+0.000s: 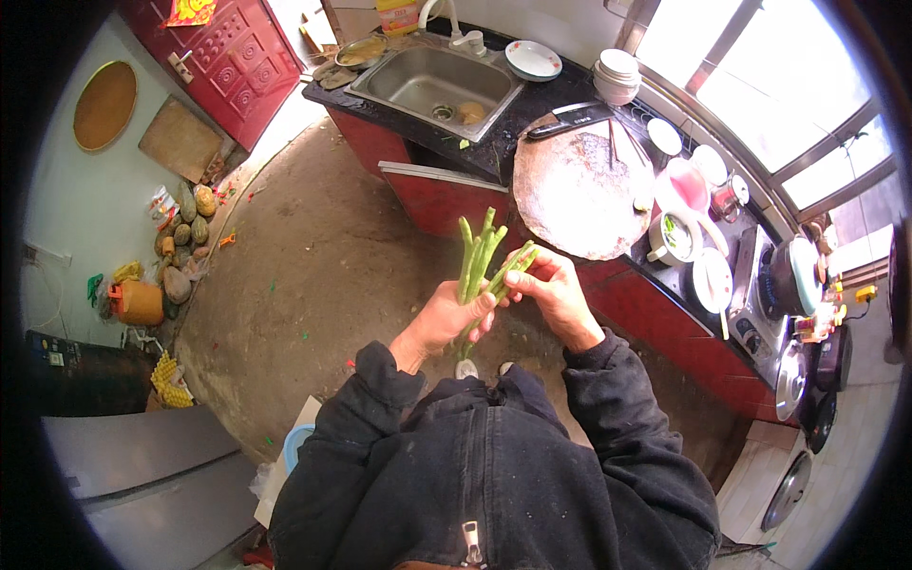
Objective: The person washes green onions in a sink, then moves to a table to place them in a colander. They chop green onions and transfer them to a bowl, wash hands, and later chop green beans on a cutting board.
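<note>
My left hand (456, 317) is closed around a bunch of long green beans (479, 263), whose upper ends fan out above the fist and whose lower ends hang below it. Close beside it on the right, my right hand (552, 288) pinches the upper part of a few green beans (516, 267) that lean to the right. The lower part of these beans runs into the left hand. Both hands are in front of my body, above the floor. To the upper right, a round chopping board (570, 192) on the counter holds a cleaver (578, 120) and chopsticks (611, 146).
Ahead are a steel sink (420, 82), a plate (533, 60) and stacked bowls (617, 75). A cupboard door (445, 199) stands ajar below the counter. On the right are a cup with greens (675, 237) and a gas stove (752, 299). Squashes (187, 228) lie along the left wall.
</note>
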The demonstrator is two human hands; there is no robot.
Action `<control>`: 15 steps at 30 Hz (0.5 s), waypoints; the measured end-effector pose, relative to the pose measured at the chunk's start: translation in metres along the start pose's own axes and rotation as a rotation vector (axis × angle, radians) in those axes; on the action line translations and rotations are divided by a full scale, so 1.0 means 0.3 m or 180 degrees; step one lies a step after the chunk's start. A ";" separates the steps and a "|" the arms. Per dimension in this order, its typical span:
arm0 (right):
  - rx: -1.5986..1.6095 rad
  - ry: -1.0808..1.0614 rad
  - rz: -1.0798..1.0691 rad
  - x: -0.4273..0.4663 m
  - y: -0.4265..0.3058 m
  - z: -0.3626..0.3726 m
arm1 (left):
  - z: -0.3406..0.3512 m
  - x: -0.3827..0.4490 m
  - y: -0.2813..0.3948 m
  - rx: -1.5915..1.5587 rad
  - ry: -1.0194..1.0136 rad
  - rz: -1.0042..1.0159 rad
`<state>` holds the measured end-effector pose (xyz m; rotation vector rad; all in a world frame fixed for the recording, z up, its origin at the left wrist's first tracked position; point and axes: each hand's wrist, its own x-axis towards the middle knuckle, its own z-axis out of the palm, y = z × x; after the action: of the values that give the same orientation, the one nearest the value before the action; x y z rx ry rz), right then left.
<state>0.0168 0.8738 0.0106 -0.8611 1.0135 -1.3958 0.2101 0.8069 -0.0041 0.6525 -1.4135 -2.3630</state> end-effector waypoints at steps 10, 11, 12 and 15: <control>0.0238 0.0664 -0.0165 -0.068 -0.056 0.008 | 0.025 0.018 -0.005 0.0114 -0.0369 -0.0113; 0.0223 0.0698 -0.0137 -0.070 -0.061 0.006 | 0.030 0.019 -0.009 0.0083 -0.0357 -0.0174; 0.0196 0.0715 -0.0118 -0.071 -0.065 0.003 | 0.033 0.022 -0.013 0.0032 -0.0414 -0.0233; 0.0105 0.0666 -0.0114 -0.080 -0.082 -0.016 | 0.031 0.027 -0.024 0.0062 -0.0495 -0.0298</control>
<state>0.0052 0.8974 0.0333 -0.7224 1.1341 -1.5528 0.1982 0.8132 -0.0085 0.5618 -1.5021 -2.5240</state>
